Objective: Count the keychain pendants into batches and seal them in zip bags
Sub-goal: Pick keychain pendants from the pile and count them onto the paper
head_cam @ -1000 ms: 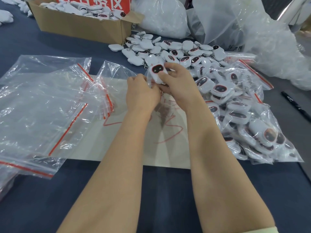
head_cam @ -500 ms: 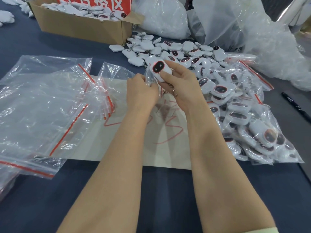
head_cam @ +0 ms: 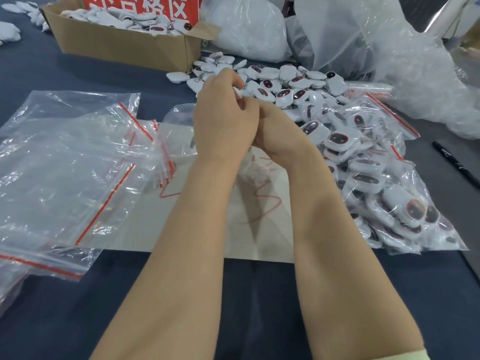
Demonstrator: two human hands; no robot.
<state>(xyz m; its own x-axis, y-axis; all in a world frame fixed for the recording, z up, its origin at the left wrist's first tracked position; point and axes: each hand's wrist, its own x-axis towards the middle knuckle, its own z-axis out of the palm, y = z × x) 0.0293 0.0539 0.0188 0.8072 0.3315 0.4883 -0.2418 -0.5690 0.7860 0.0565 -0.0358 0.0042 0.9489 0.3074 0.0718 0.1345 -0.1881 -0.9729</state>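
My left hand [head_cam: 223,120] is raised over the near edge of a heap of loose white keychain pendants [head_cam: 285,84] with dark red-rimmed faces. Its curled fingers pinch a white pendant [head_cam: 240,92], of which only a sliver shows. My right hand [head_cam: 278,133] is tucked against and partly behind the left; its fingers are hidden. A small clear bag [head_cam: 249,172] hangs blurred under the hands, and which hand holds it I cannot tell. Filled zip bags of pendants [head_cam: 389,190] lie to the right.
Empty red-striped zip bags [head_cam: 65,165] are spread at the left. A paper sheet with red scribbles [head_cam: 259,237] lies under my arms. A cardboard box of pendants [head_cam: 117,45] stands at the back left, large plastic sacks [head_cam: 246,29] behind, a black marker [head_cam: 457,162] at the right.
My left hand rose and moved right, over my right hand's fingers. The pendant that my right hand held face up is now almost hidden between the two hands.
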